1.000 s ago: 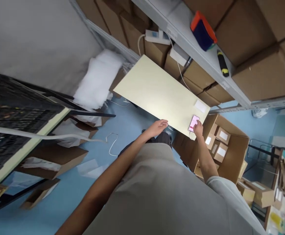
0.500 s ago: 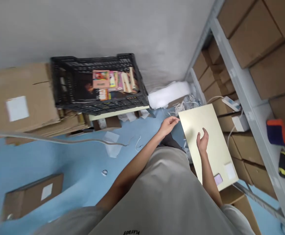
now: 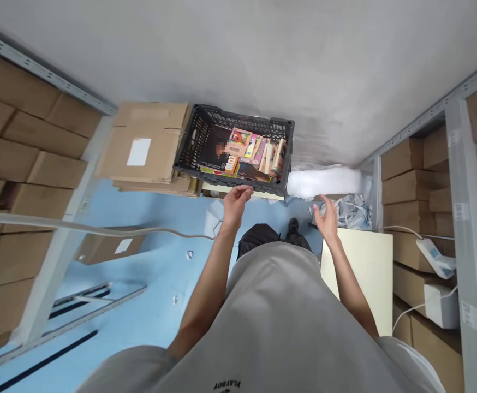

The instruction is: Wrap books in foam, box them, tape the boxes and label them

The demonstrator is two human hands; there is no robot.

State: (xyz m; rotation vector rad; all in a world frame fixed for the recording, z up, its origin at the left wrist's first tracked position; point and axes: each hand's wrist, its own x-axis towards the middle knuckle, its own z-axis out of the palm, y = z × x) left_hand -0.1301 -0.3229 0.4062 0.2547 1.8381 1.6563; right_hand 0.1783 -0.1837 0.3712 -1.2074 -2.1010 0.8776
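Note:
A black plastic crate [image 3: 238, 184] holds several colourful books and packets [image 3: 258, 153]. It stands on a pale surface against the grey wall. My left hand [image 3: 236, 206] is at the crate's near side, its fingers bent near the lower rim; whether they touch it is unclear, and nothing shows in them. To the right, my right hand [image 3: 327, 218] is raised with thumb and fingers apart and holds nothing. It is above the floor, beside the pale yellow board [image 3: 369, 262].
Flattened cardboard [image 3: 160, 142] lies left of the crate. White wrap [image 3: 324, 182] and shredded paper [image 3: 353, 212] are at the right. Shelves with boxes flank both sides. A cable [image 3: 111, 228] crosses the left, above a carton [image 3: 107, 248] on the blue floor.
The view has swung left, bringing the crate to the centre and the left shelf into view. My left hand has come to the crate's front; my right hand has left the area above the board.

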